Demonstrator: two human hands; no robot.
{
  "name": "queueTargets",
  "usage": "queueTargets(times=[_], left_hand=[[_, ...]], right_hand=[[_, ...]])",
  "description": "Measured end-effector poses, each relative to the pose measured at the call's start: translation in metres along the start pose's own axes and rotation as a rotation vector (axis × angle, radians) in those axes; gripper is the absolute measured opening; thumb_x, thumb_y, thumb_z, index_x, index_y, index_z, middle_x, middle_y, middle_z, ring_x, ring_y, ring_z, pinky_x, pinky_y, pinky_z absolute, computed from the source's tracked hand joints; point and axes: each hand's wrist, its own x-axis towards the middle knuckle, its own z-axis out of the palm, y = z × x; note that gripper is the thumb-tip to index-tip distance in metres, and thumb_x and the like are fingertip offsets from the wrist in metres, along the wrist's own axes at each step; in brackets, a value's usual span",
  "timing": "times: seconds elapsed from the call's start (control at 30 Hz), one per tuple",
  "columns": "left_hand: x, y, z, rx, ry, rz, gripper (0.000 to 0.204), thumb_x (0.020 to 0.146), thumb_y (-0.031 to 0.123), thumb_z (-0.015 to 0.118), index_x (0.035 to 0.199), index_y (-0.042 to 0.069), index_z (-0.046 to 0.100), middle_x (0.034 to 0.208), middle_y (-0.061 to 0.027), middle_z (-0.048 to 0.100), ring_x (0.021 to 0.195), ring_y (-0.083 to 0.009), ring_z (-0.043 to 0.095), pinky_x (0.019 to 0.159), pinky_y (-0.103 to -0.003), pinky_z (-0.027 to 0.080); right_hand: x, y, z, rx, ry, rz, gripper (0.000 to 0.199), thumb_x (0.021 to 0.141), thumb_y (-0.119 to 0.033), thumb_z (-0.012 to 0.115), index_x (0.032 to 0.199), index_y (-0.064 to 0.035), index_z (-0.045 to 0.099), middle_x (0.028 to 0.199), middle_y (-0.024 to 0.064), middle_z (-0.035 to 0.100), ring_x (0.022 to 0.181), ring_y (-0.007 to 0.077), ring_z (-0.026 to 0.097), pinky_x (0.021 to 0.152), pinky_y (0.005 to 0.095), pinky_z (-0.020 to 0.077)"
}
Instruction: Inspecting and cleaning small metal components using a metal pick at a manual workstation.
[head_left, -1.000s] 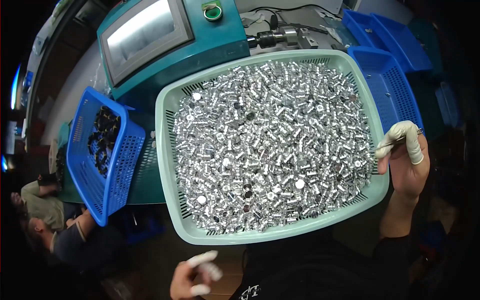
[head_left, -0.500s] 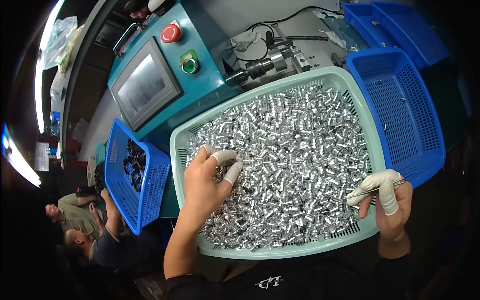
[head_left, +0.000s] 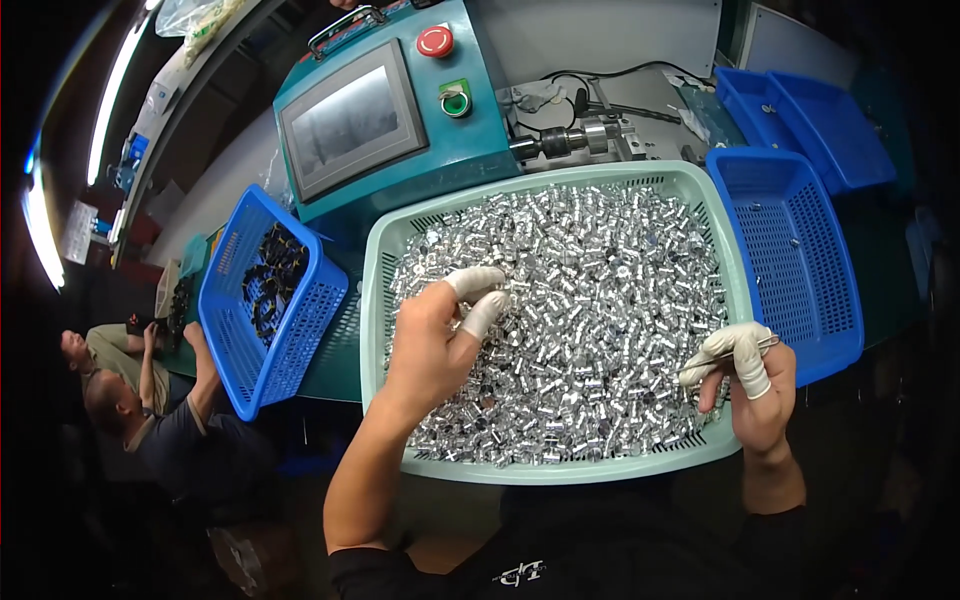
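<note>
A pale green basket (head_left: 372,330) is heaped with small shiny metal parts (head_left: 590,300). Over the left part of the heap, my left hand (head_left: 432,345) has its thumb and forefinger, both in white finger cots, curled toward each other in a pinch. Whether a metal part sits between those fingertips I cannot make out. At the basket's right rim my right hand (head_left: 755,385), also in white finger cots, is closed on slim metal tweezers (head_left: 768,343). Their rear end sticks out past the fingers, and their tips blend into the heap.
Right of the basket stands a blue basket (head_left: 850,310) with a few metal parts; blue trays (head_left: 835,140) lie behind it. A teal machine (head_left: 470,150) with screen, red button and chuck (head_left: 555,143) rises behind. Left, a blue basket (head_left: 315,300) holds black parts. Two people sit far left.
The view has shifted, so the machine and left basket show more fully. My left fingertips have lifted slightly from the heap. My right hand still grips the tweezers, now angled less visibly.
</note>
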Motion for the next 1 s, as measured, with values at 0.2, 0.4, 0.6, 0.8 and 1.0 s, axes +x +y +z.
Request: queueTargets(times=[0.2, 0.4, 0.6, 0.8, 1.0], left_hand=[[-0.048, 0.027, -0.009, -0.849, -0.018, -0.092, 0.026, 0.095, 0.004, 0.056, 0.12, -0.002, 0.055, 0.099, -0.0098, 0.064, 0.091, -0.0139, 0.061, 0.081, -0.027, 0.048], [-0.063, 0.017, -0.018, -0.952, -0.027, -0.027, 0.028, 0.091, 0.007, 0.064, 0.116, -0.003, 0.056, 0.098, -0.0103, 0.062, 0.091, -0.0165, 0.06, 0.084, -0.03, 0.048], [-0.06, -0.001, -0.028, -1.024, -0.011, 0.057, 0.032, 0.088, 0.008, 0.069, 0.114, -0.004, 0.056, 0.105, -0.0173, 0.065, 0.097, -0.0219, 0.065, 0.081, -0.033, 0.053], [-0.058, -0.006, -0.036, -1.15, 0.017, -0.087, 0.039, 0.082, 0.016, 0.077, 0.111, -0.004, 0.059, 0.092, -0.0188, 0.067, 0.079, -0.0188, 0.065, 0.067, -0.028, 0.053], [-0.054, -0.014, -0.03, -1.207, 0.017, 0.0, 0.04, 0.077, 0.013, 0.081, 0.107, -0.003, 0.06, 0.088, -0.0214, 0.067, 0.076, -0.0223, 0.065, 0.063, -0.03, 0.053]], right_hand=[[-0.005, -0.04, 0.032, -0.005, -0.008, -0.162, 0.028, 0.101, -0.017, 0.047, 0.096, 0.0058, 0.063, 0.084, 0.0151, 0.07, 0.06, 0.0111, 0.063, 0.052, 0.0205, 0.0494], [0.004, -0.056, 0.079, -0.027, -0.104, -0.174, 0.021, 0.098, -0.009, 0.052, 0.098, 0.0077, 0.065, 0.085, 0.0134, 0.07, 0.062, 0.0115, 0.064, 0.054, 0.0218, 0.0512], [0.025, -0.058, 0.117, -0.151, -0.199, -0.416, 0.013, 0.089, -0.003, 0.062, 0.096, 0.0079, 0.065, 0.088, 0.0183, 0.07, 0.071, 0.0233, 0.07, 0.061, 0.0285, 0.0557], [0.039, -0.06, 0.113, -0.266, -0.359, -0.497, 0.039, 0.099, -0.031, 0.051, 0.104, 0.0067, 0.053, 0.091, 0.0288, 0.065, 0.071, 0.0262, 0.069, 0.06, 0.0349, 0.0597], [0.044, -0.06, 0.111, -0.212, -0.466, -0.53, 0.026, 0.093, -0.013, 0.062, 0.095, 0.0123, 0.055, 0.086, 0.0278, 0.065, 0.072, 0.0317, 0.071, 0.06, 0.0379, 0.0613]])
